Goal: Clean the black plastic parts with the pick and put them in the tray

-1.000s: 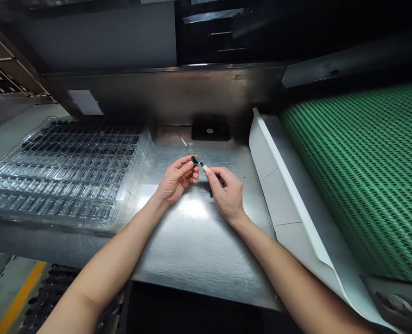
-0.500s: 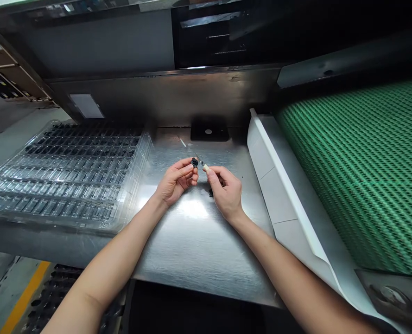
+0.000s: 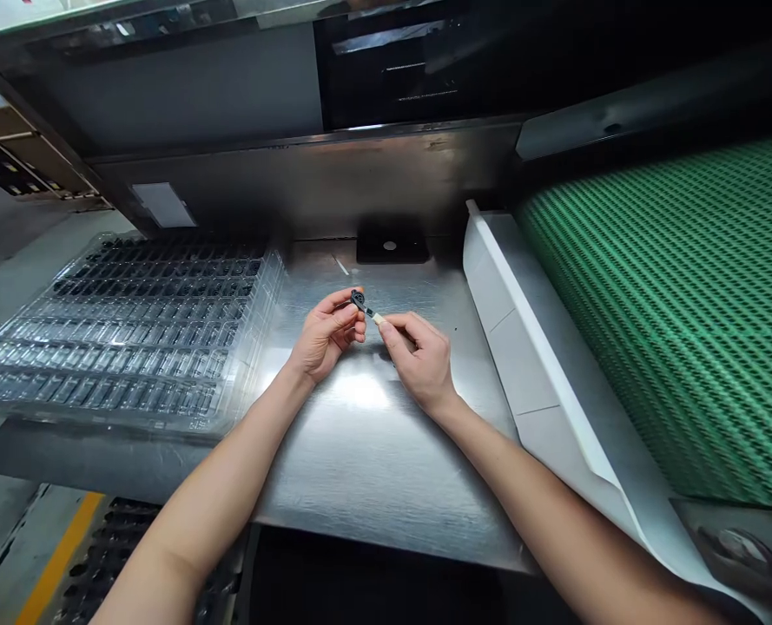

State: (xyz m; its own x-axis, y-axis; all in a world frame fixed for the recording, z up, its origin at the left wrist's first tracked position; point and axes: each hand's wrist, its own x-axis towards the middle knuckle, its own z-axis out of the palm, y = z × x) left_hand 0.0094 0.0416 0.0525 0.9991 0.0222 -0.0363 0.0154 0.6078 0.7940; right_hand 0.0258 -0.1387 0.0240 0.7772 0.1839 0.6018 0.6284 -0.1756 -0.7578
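My left hand (image 3: 326,338) pinches a small round black plastic part (image 3: 358,299) between thumb and fingers, held above the metal table. My right hand (image 3: 423,358) is closed on a small craft knife (image 3: 378,319) with a cream-coloured grip. The knife's narrow blade points up and left and meets the edge of the black part; its tip is hidden there. Another small dark piece on the table is mostly covered by my right hand.
Clear plastic trays (image 3: 118,338), with black parts in their far rows, stand on the left. A black flat block (image 3: 392,246) and a thin white strip (image 3: 340,265) lie farther back. To the right, a white guard wall (image 3: 529,347) borders a green conveyor belt (image 3: 685,304).
The knife has come left and down a little, from just beside the black part to touching it. The black part has tilted and shifted slightly left in my left hand.
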